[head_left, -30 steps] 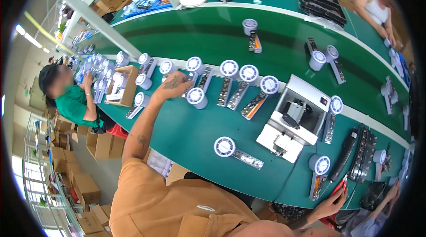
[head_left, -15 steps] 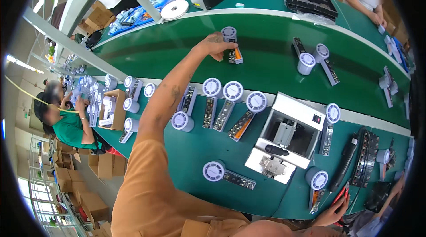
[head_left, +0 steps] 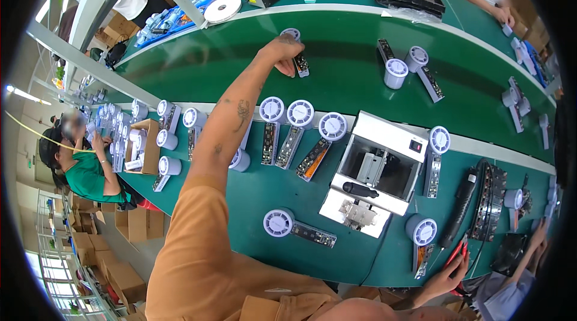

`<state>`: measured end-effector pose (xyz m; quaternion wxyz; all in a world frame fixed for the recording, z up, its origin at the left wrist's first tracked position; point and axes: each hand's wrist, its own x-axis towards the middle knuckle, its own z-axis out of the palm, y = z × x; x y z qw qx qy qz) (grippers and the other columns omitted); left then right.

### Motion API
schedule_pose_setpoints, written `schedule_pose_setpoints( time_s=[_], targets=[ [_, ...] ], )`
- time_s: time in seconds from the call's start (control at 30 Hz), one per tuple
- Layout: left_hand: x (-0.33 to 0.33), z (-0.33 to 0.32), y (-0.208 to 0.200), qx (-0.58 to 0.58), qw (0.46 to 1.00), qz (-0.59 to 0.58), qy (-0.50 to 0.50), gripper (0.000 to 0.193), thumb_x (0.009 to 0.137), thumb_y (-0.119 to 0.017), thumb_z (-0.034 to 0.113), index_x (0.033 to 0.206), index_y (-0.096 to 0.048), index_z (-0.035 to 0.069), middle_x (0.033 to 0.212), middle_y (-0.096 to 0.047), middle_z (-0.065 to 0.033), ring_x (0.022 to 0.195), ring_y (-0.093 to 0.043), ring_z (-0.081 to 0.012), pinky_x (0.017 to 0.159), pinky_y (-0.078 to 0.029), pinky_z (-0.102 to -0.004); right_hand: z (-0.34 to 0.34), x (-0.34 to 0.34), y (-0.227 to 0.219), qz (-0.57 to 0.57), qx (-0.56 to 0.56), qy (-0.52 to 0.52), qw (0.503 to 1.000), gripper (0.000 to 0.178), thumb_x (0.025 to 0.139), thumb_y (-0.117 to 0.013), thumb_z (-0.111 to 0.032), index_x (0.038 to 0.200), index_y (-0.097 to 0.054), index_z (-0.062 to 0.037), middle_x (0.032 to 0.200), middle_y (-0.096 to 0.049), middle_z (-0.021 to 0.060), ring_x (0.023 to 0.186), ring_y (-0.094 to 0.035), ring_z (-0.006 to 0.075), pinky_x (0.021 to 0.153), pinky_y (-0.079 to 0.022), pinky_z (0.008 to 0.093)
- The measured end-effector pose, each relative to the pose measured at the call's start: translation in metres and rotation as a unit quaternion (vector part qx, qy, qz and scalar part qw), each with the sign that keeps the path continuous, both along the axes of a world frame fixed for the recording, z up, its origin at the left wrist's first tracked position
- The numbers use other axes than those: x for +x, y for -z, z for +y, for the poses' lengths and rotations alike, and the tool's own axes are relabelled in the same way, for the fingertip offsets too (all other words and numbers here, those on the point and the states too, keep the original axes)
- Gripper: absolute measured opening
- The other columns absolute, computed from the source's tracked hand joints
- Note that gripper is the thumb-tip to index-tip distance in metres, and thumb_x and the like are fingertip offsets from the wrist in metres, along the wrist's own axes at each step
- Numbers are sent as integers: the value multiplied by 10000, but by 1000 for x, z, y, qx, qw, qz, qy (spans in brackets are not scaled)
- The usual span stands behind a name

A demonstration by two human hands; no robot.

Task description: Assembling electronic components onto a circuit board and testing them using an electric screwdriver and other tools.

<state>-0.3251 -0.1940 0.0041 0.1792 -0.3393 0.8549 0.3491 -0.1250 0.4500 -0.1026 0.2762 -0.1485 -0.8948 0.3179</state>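
Observation:
My left arm stretches over the far green surface, and my left hand (head_left: 281, 53) is closed round the middle of a handheld fan unit (head_left: 302, 67). Its round lilac head shows above my hand and its bare circuit-board handle below; the contact itself is partly hidden. At the lower right my right hand (head_left: 446, 278) grips red-handled pliers (head_left: 458, 250), with their tip toward the table. Between my arms lies another fan unit (head_left: 279, 223) with its board handle pointing right. Beyond it, several more stand in a row, one fan (head_left: 332, 126) having an orange part along its handle.
A white machine (head_left: 372, 171) with an open recess stands on the near table. Right of it lie a black cylindrical tool (head_left: 460, 210) and a black-wrapped bundle (head_left: 490, 201). A cardboard box (head_left: 155, 146) of fan parts sits left, near a co-worker in green (head_left: 93, 175).
My left hand has shifted over the fan unit, and its orange part no longer shows. The whole view has slid slightly; my right hand still grips the pliers.

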Motion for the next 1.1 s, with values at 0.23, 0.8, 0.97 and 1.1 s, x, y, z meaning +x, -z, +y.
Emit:
schedule_pose_setpoints(
  time_s=[0.23,0.8,0.97,1.1],
  targets=[
    [-8,-72,75,-78,990,51,104,424,921,-548,328,974,-666,-75,897,-738,-183,833,-725,-317,742,-611,-357,-3,2,-5,21,-9,-11,1000,345,1030,-563,-199,1254,-630,56,1292,-642,169,1161,-604,268,1017,-451,374],
    [258,-75,-66,-402,910,97,-35,375,880,-646,453,938,-724,91,936,-721,-160,906,-699,-349,779,-552,-481,1,5,-5,36,24,-33,999,392,1034,-544,-271,1211,-656,60,1224,-677,185,1122,-637,297,1004,-468,372],
    [343,-118,1,-473,877,58,-61,364,866,-672,417,996,-698,78,1025,-709,-194,974,-677,-403,812,-545,-504,16,3,8,45,23,-30,998,349,1029,-559,-214,1210,-648,72,1227,-672,179,1103,-634,292,990,-476,379],
    [370,-122,49,-366,923,24,-116,392,862,-674,426,1020,-685,68,1057,-702,-206,1015,-665,-407,861,-538,-491,12,1,10,47,41,-33,997,354,1034,-554,-230,1201,-655,65,1218,-675,178,1091,-640,288,970,-492,374]
  ],
)
